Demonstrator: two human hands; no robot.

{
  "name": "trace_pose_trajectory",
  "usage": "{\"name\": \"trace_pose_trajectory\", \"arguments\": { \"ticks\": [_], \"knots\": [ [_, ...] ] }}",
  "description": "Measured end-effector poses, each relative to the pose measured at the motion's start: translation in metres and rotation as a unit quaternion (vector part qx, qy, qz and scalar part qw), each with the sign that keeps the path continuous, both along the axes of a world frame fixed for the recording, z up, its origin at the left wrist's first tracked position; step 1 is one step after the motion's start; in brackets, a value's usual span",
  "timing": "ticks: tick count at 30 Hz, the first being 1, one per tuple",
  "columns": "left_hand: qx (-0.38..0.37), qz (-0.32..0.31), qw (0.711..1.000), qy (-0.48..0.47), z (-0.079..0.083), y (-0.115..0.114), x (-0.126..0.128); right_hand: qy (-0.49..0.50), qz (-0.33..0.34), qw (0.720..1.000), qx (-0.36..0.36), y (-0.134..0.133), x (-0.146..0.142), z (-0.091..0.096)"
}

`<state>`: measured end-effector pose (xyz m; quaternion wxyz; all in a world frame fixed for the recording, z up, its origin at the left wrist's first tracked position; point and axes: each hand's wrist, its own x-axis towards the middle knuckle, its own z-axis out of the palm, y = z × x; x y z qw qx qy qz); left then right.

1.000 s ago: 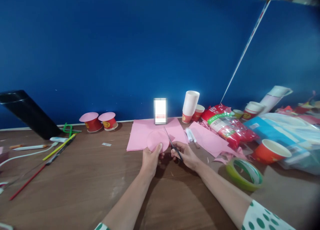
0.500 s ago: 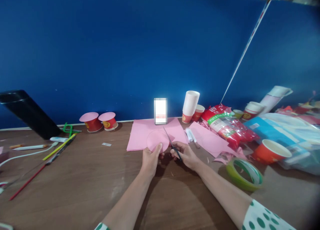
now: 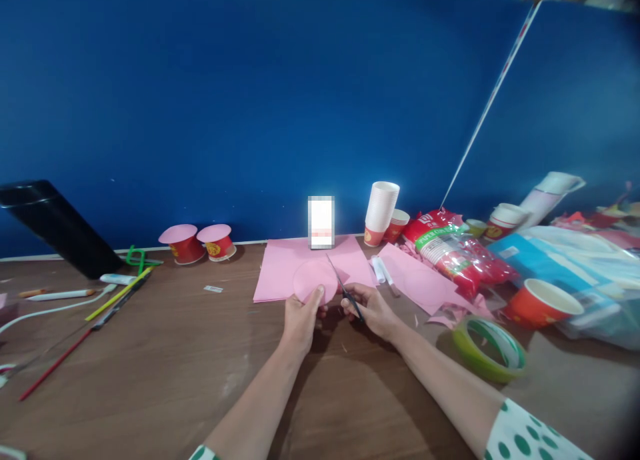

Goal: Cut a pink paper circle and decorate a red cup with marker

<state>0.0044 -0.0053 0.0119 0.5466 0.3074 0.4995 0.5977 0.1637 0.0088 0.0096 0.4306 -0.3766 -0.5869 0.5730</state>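
Observation:
Between thumb and fingers, my left hand (image 3: 303,317) pinches a round pink paper disc (image 3: 314,283) by its lower edge. My right hand (image 3: 371,310) grips a pair of scissors (image 3: 345,290) with dark handles. The blades look closed and point up and away, close beside the disc's right edge. Behind both hands lies a stack of pink paper sheets (image 3: 275,267), which the disc partly covers from this angle. A bright, blurred-out upright screen (image 3: 321,221) stands at the back of that stack.
Two red paper cups with pink discs on top (image 3: 183,243) stand at left near a black bottle (image 3: 65,230). Stacked white cups (image 3: 382,207), pink paper offcuts (image 3: 420,277), a red plastic package (image 3: 450,253), green tape (image 3: 489,350) and an orange cup (image 3: 543,305) are on the right.
Hardly anything differs. The paper disc in my left hand has shifted very slightly; my right hand and the scissors stay in the same place.

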Motion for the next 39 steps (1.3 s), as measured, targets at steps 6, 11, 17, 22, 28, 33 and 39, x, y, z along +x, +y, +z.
{"name": "trace_pose_trajectory", "arguments": {
  "ticks": [6, 11, 17, 22, 28, 33, 39],
  "knots": [
    [-0.003, -0.003, 1.0, 0.007, -0.0038, 0.0021, -0.0004, 0.0, -0.005, 1.0, -0.002, 0.0001, -0.0002, 0.0004],
    [-0.005, -0.003, 1.0, 0.018, -0.0051, 0.002, -0.0012, 0.003, -0.01, 1.0, -0.004, -0.0001, -0.0002, -0.0008],
    [-0.007, -0.002, 1.0, 0.023, -0.0037, 0.0009, -0.0009, 0.011, -0.006, 1.0, -0.013, -0.0006, 0.0002, 0.0],
    [-0.005, -0.002, 1.0, 0.024, -0.0033, 0.0009, -0.0003, 0.008, -0.007, 1.0, -0.016, -0.001, -0.0004, 0.0019],
    [-0.008, -0.006, 1.0, 0.014, -0.0037, 0.0018, -0.0011, 0.007, -0.007, 1.0, -0.012, -0.0005, -0.0008, 0.0012],
    [-0.003, -0.006, 1.0, 0.012, -0.0046, 0.0022, -0.0016, 0.012, -0.007, 1.0, -0.01, -0.0001, -0.0005, 0.0007],
    [-0.002, -0.005, 1.0, 0.015, -0.0068, 0.0024, -0.0007, 0.014, -0.005, 1.0, -0.005, 0.0006, -0.0001, -0.0002]
  ]
}}
